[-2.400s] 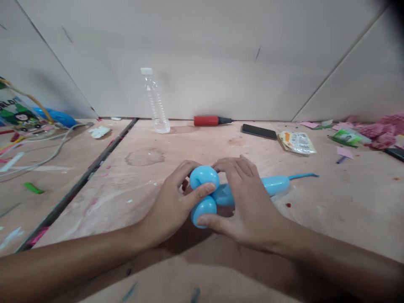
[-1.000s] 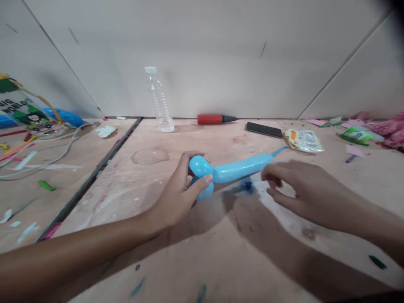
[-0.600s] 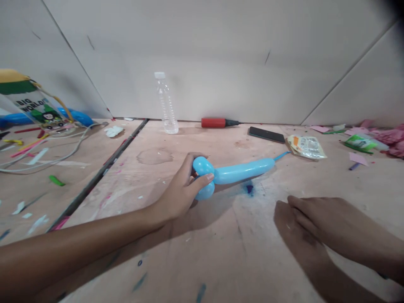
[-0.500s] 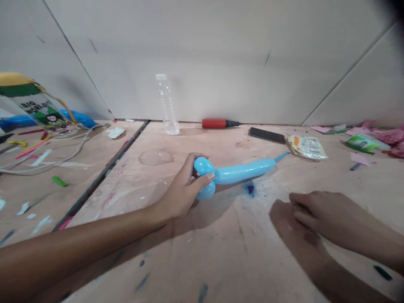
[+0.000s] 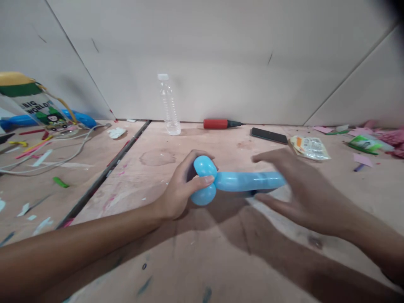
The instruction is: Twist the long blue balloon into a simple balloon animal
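A light blue modelling balloon (image 5: pixel 243 181) lies low over the table, with rounded twisted bubbles at its left end and one long straight section running right. My left hand (image 5: pixel 181 185) is closed on the bubbles, thumb pressed near the twist. Around the straight section's right end, my right hand (image 5: pixel 299 189) is spread, thumb below and fingers above, slightly blurred. It hides the balloon's thin tail, and I cannot tell whether it touches the balloon.
Along the wall stand a clear plastic bottle (image 5: pixel 170 107), a red balloon pump (image 5: pixel 216 123), a dark phone (image 5: pixel 269 135) and a plastic packet (image 5: pixel 309 147). Pink paper scraps (image 5: pixel 362 160) lie right. Left of a table gap are a printed drawstring pouch (image 5: pixel 44 105) and a pale cord (image 5: pixel 78 147).
My right hand has moved left and up from the table to the balloon's straight section, its fingers opening. The balloon's right end has swung slightly downward. My left hand keeps its hold.
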Tool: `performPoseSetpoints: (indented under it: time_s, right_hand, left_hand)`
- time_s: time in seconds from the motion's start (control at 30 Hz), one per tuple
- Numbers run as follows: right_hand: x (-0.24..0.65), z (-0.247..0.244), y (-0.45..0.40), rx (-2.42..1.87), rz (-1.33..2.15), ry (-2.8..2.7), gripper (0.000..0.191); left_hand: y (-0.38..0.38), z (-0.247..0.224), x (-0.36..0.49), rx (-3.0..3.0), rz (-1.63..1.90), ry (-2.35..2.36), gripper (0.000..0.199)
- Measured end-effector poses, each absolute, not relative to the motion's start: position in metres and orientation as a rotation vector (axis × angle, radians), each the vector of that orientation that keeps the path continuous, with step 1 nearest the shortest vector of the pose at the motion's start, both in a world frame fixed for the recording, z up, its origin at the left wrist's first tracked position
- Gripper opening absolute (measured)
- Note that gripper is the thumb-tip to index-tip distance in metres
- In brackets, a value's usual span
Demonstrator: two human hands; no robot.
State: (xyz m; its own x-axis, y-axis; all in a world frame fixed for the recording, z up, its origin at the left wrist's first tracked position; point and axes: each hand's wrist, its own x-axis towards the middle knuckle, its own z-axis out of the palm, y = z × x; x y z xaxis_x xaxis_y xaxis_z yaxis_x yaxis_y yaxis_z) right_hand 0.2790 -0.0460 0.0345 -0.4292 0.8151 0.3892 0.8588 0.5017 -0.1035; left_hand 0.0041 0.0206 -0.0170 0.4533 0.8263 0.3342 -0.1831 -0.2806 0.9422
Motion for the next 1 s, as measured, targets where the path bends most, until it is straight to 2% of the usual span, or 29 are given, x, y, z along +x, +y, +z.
performPoseSetpoints:
  time_s: [0.07,0.13,0.27,0.3,0.33,0.37,0.43,0.7,0.87,1.0]
  right_hand:
    - [0.272,0.025,-0.035,-1.434,-0.028,-2.469,0.052]
    - [0.265,0.016,-0.027,-1.570,0.066,-2.521,0.038]
    - [0.254,0.007,-0.020,-1.651,0.076,-2.504,0.025]
    - [0.251,0.007,-0.019,-1.603,0.099,-2.511,0.023]
    - [0.247,0.006,-0.019,-1.543,0.125,-2.516,0.022]
    - [0.243,0.006,-0.018,-1.485,0.151,-2.521,0.024]
    - [0.233,0.004,-0.019,-1.431,0.180,-2.527,0.032]
    - [0.205,0.003,-0.037,-1.562,0.117,-2.572,0.025]
    - [0.202,0.008,-0.043,-1.683,0.001,-2.656,0.021]
    - [0.202,0.005,-0.042,-1.670,0.000,-2.726,0.023]
  left_hand:
    - [0.028,-0.013,0.001,1.580,1.112,0.595,0.040]
    - [0.032,-0.006,-0.003,1.736,1.156,0.718,0.041]
    - [0.013,0.004,-0.004,2.640,1.376,0.908,0.058]
    - [0.004,0.003,-0.001,2.924,1.338,0.771,0.054]
    - [-0.006,0.001,0.002,3.172,1.160,0.612,0.050]
    - [-0.013,-0.003,0.005,3.304,0.956,0.620,0.049]
    - [-0.023,-0.012,0.012,3.430,0.775,0.752,0.051]
    - [-0.011,-0.014,0.017,3.454,0.280,1.005,0.046]
    - [-0.010,-0.017,0.019,3.412,0.170,1.000,0.017]
    - [-0.010,-0.020,0.021,3.392,0.144,0.977,0.012]
